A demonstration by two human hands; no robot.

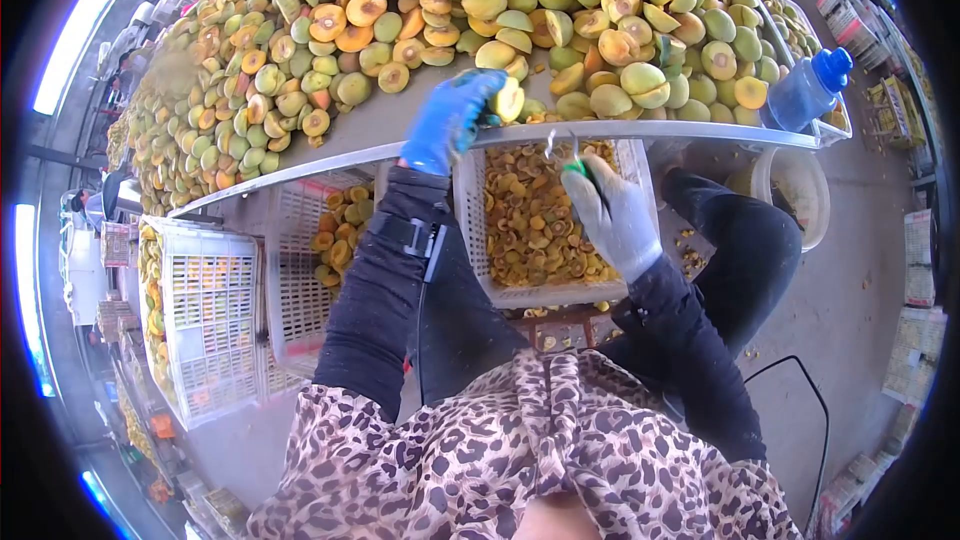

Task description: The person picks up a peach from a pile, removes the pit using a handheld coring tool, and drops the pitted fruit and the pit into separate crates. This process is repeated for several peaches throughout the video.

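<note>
My left hand (pixel 452 118), in a blue glove, is closed around a cut peach half (pixel 509 100) just above the table's metal edge. Its pale yellow cut face points to the right. In a whitish glove, my right hand (pixel 615 215) grips a pitting knife (pixel 577 166) with a green handle. The thin curved metal end points up toward the table edge, apart from the fruit. Many green-yellow peach halves (pixel 485 2) are heaped on the table (pixel 425 90) beyond my hands, several with pits showing. Below them, a white crate (pixel 470 230) holds brownish-yellow pieces (pixel 545 215).
A blue bottle (pixel 808 90) stands at the table's right end. A white bucket (pixel 815 202) is on the floor by my knee. White crates with fruit (pixel 215 310) stand at the left. A black cable (pixel 822 400) crosses the floor at the right.
</note>
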